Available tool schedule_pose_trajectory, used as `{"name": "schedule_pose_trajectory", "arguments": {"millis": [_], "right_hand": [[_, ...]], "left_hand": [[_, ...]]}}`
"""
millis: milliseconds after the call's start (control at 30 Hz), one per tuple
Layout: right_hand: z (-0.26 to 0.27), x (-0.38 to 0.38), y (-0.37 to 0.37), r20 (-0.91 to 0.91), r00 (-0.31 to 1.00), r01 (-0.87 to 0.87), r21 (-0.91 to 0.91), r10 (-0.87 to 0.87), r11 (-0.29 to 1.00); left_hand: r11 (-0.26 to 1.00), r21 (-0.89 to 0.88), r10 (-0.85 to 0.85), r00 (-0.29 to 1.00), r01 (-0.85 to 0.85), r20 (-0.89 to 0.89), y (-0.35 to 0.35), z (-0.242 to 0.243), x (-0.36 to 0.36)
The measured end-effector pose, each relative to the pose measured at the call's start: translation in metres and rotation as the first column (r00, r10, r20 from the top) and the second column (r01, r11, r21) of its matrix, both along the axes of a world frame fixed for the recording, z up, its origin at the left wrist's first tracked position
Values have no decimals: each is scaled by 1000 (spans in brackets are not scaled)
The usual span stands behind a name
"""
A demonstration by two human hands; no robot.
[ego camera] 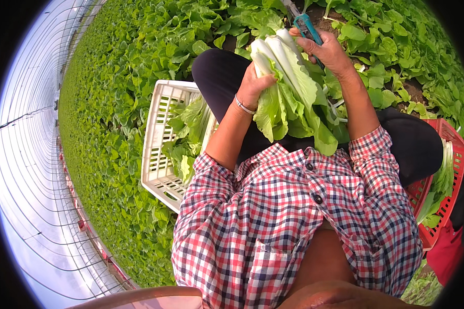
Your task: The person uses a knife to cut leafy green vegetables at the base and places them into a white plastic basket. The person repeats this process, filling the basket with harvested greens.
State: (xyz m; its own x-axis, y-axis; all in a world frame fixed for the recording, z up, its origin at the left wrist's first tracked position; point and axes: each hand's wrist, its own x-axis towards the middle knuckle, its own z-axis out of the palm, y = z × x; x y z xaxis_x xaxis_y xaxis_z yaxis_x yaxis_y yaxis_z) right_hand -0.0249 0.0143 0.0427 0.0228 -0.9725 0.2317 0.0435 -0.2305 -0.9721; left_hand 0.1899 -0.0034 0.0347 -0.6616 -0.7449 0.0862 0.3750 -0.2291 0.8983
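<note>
My left hand point(256, 85), with a metal bangle at the wrist, grips a bunch of leafy greens point(294, 83) near its white stalk ends. The stalks point up and away from me, and the green leaves hang down over my lap. In my right hand point(320, 48) is a cutting tool with a teal handle point(308, 28); its metal end points away at the top edge and is partly cut off by the frame. The right fingers are just beside the stalk ends; whether they touch the stalks, I cannot tell.
A white plastic crate point(151, 154) holding leafy greens stands at my left. On my right, a red plastic crate point(454, 185) also holds greens. Growing leafy plants point(112, 127) spread ahead and left, with bare soil point(411, 90) between plants ahead right. A greenhouse frame point(27, 154) rises far left.
</note>
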Motion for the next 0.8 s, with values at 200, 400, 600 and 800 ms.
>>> {"name": "schedule_pose_trajectory", "arguments": {"millis": [200, 400, 600, 800], "right_hand": [[-2, 29, 5, -282, 947, -147, 40, 152, 988], [-26, 89, -1, -104, 993, -54, -39, 50, 998], [-55, 94, -6, -70, 995, 72, 88, -66, 993], [-46, 103, -4, 340, 939, -81, 383, -59, 920]], "left_hand": [[968, 60, 251, 944, -244, -214, -14, 17, 31], [929, 176, 368, 854, -325, -367, -22, 4, 34], [964, 118, 258, 945, -238, -201, -22, -2, 58], [625, -694, 610, 778, -358, 147, -2, 18, 140]]}}
